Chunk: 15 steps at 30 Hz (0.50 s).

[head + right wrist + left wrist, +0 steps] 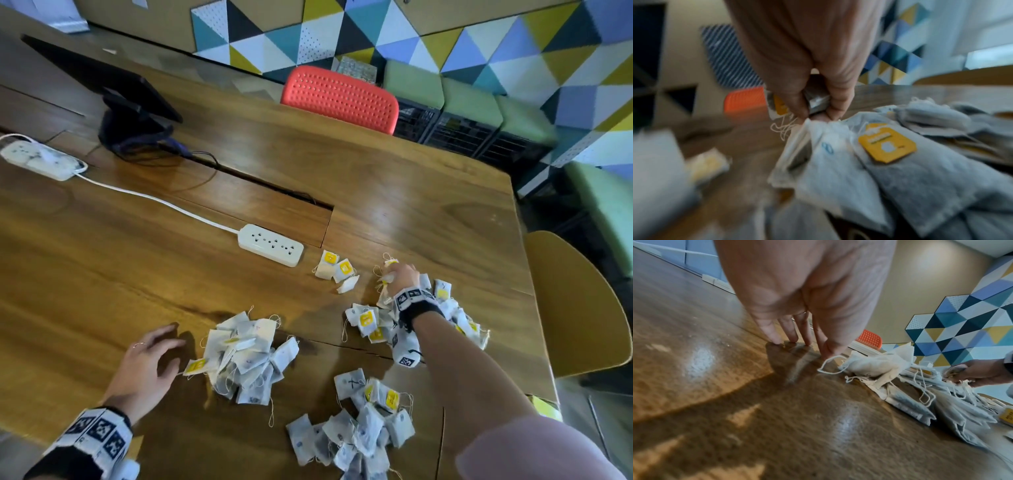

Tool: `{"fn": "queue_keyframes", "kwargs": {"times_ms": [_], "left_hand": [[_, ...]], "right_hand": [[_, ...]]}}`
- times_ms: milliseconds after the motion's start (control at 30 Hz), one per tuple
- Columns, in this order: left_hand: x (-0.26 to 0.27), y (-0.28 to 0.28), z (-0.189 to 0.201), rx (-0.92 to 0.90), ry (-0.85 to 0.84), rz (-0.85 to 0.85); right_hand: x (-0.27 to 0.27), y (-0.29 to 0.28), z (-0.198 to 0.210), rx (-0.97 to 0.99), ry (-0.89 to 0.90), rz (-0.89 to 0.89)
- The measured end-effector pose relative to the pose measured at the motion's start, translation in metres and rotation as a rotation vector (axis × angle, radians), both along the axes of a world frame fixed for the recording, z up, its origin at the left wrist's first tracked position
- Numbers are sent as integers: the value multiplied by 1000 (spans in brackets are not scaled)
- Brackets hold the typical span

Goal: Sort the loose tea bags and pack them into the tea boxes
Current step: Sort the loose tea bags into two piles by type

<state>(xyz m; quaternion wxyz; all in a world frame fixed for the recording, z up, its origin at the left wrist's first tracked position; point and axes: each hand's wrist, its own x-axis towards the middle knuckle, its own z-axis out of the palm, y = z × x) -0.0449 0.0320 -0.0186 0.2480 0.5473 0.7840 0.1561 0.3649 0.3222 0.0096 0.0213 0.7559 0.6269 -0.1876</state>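
Observation:
Loose white tea bags lie in heaps on the wooden table (102, 274). One heap (246, 356) sits beside my left hand (147, 363), which rests spread on the wood with straight fingers (772, 335) touching the surface; its thumb sits by a string. Another heap (359, 438) lies near the front edge. A third heap (445, 315) with yellow tags lies under my right hand (399, 277), which grips a bunch of tea bags (816, 100). Three tea bags (337, 270) with yellow tags lie apart, further back. No tea box is in view.
A white power strip (270, 245) with its cable lies behind the bags, a second strip (41, 161) at far left. A black monitor stand (133, 126) stands at the back left. A red chair (342, 97) and a yellow chair (575, 301) flank the table.

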Motion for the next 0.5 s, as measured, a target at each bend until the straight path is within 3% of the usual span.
{"fn": "queue_keyframes", "kwargs": {"times_ms": [100,267,400,500], "left_hand": [[0,0,0,6,-8,1],[0,1,2,5,-15,2],[6,3,14,20,-39,24],[17,1,28,144,-56,19]], "right_hand": [[24,-12,22,141,282,-196],[56,-56,46,264,1155,-665],[74,-110,64,351,1384,-811],[79,-159,73,423,1564,-919]]}}
